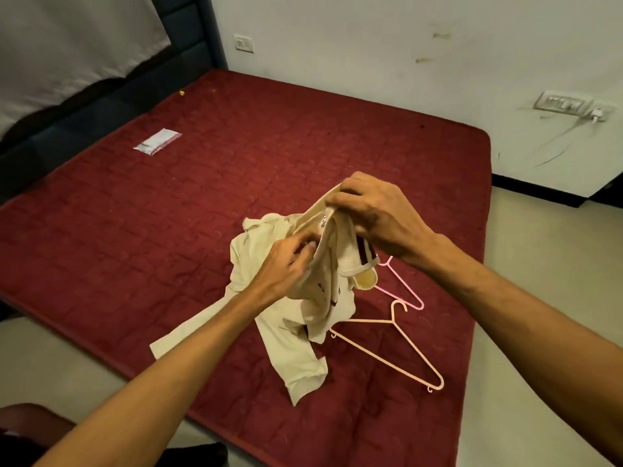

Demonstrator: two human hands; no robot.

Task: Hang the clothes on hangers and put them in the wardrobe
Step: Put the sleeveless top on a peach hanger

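Two hands on it: my left hand (286, 261) pinches a fold of the cream shirt (293, 342), bunched above the red mattress (168, 230) with its tail trailing, and my right hand (374, 214) curls round the collar. I reckon I'm finding the neck; next, the peach hanger (393, 316) lying just right.

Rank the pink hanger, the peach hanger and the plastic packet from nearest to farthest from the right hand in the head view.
1. Pink hanger, just below the right hand.
2. Peach hanger, lower, closer to the camera.
3. Plastic packet, far left.
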